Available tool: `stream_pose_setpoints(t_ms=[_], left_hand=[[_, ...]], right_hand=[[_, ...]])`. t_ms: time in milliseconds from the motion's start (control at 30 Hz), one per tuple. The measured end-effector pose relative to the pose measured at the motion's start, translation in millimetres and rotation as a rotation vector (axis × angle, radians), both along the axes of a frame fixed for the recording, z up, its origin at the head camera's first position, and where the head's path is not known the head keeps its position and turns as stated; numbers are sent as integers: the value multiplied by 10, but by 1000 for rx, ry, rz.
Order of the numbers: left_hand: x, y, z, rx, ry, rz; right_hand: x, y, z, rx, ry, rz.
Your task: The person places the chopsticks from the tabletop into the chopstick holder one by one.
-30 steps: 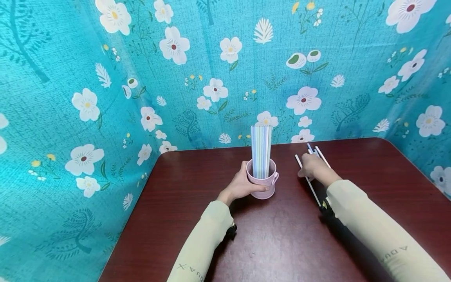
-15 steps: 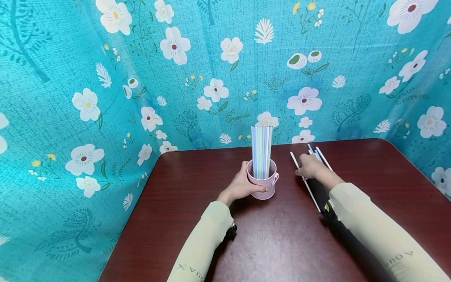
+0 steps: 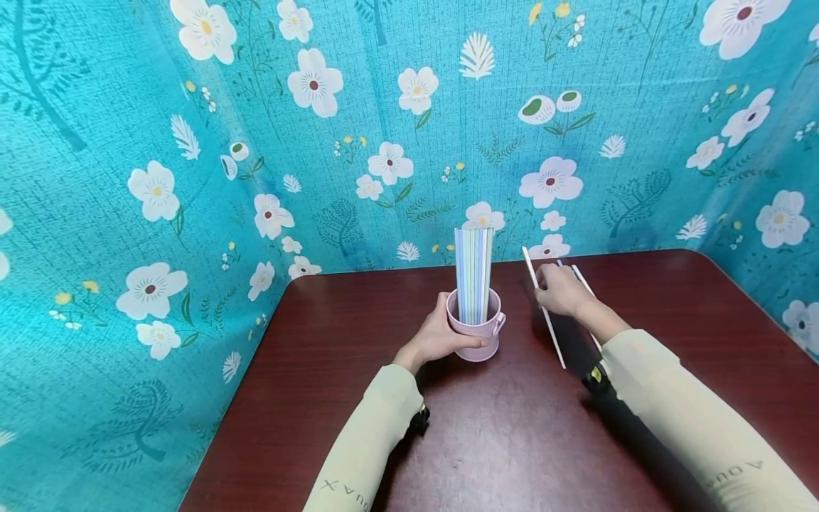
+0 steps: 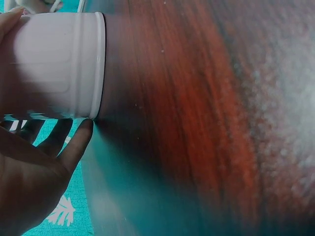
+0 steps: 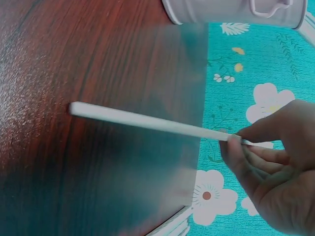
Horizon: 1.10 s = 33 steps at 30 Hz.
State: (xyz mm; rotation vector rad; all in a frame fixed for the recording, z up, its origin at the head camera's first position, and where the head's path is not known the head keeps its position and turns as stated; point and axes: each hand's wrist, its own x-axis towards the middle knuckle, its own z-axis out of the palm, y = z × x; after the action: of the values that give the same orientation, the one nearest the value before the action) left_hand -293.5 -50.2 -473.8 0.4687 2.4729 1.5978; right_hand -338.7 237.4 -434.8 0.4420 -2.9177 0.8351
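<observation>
My left hand grips a small pink bucket around its side, thumb across the front. In the left wrist view its fingers curl under the bucket near the base. A bundle of pale striped straws stands upright inside. To the right, my right hand pinches one white straw between thumb and fingertips; it slants over the table. The right wrist view shows this straw held near one end, its other end pointing away from the hand.
More straws, white and blue, lie on the dark red table behind and partly hidden by the right hand. A blue flowered cloth hangs along the table's back and left edges.
My right hand has picked up the white straw and lifted it, moving slightly left toward the bucket. The left hand and bucket have stayed in place.
</observation>
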Motion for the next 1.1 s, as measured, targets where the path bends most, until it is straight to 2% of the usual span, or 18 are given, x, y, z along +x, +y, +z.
stream_pose_setpoints(t_ms=[133, 467, 633, 767, 933, 1100], left_hand=[[9, -8, -8, 4, -2, 0], [-5, -1, -11, 12, 3, -6], [0, -4, -12, 15, 0, -8], [8, -11, -6, 18, -3, -9], [9, -10, 1, 6, -4, -6], [1, -3, 11, -14, 1, 4]], right_hand=[[3, -19, 17, -35, 103, -33], [29, -86, 139, -158, 248, -97], [44, -119, 229, -205, 295, -104], [72, -149, 332, -246, 346, -118], [130, -187, 502, -317, 452, -118], [195, -251, 717, -483, 541, -78]])
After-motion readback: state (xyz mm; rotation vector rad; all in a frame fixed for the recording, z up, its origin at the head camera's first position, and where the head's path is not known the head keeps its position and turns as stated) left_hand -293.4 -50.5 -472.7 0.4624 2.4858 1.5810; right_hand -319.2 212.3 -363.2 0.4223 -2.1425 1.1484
